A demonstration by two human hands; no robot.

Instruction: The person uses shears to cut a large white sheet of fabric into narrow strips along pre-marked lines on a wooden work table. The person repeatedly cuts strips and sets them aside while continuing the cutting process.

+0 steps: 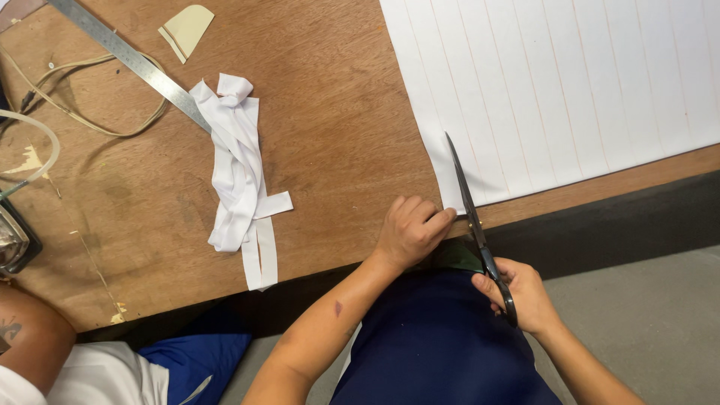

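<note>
My right hand (519, 294) grips the black handles of a pair of long scissors (465, 189), whose blades lie along a marked line in the white fabric sheet (555, 90). My left hand (411, 229) pinches the near left corner of that sheet at the table's front edge, fingers touching the strip beside the blades. The sheet is ruled with faint parallel lines and covers the right part of the wooden table (337, 135).
A pile of cut white fabric strips (241, 180) lies left of centre, over the end of a steel ruler (131, 61). A beige card piece (187, 28), a cord (90, 120) and an iron (13, 238) sit far left. Another person's arm (26, 337) is bottom left.
</note>
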